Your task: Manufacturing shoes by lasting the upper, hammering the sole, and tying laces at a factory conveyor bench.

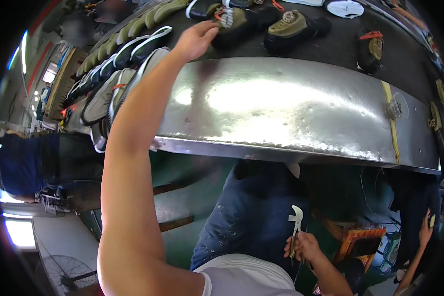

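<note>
My left arm stretches forward over the metal ledge. My left hand (196, 40) is closed, with thumb and fingertips at the near end of an olive-and-black shoe (236, 23) on the dark belt. An orange tie and pale lacing show on that shoe. Low in front of my body, my right hand (305, 247) is wrapped round the handles of lasting pincers (297, 217). Their curved metal head points up, above my jeans. Right of the first shoe lies another olive-and-black shoe (291, 29).
A shiny metal ledge (281, 103) runs along the belt (320, 54), with a clear cup (397, 106) and yellow strap. Rows of shoes (128, 54) line the left; a single shoe (370, 52) lies right. A person's hand (425, 229) shows at the far right, a fan (66, 276) lower left.
</note>
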{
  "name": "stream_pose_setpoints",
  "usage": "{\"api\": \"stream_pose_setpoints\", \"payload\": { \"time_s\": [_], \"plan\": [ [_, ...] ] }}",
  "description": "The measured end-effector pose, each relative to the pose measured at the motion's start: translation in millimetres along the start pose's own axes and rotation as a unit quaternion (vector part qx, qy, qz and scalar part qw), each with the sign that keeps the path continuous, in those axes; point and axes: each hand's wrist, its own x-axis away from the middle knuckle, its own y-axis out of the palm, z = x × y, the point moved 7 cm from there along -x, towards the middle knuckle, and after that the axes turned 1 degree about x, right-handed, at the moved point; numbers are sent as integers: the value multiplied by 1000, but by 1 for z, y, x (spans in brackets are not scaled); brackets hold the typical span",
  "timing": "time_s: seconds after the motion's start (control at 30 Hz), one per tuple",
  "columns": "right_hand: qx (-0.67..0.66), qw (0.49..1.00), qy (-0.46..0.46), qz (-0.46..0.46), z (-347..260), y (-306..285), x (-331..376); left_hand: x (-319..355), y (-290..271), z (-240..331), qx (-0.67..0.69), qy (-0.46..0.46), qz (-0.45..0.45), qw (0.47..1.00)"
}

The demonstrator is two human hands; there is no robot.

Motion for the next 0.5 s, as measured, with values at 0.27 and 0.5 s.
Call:
{"api": "stream_pose_setpoints", "payload": {
  "time_s": [0.27,0.5],
  "plan": [
    [0,998,-49,32,5,1,1,93,-88,-109,-72,-371,-205,903],
    [17,994,-86,72,5,11,10,130,-94,-24,353,-252,-141,890]
  ]
}}
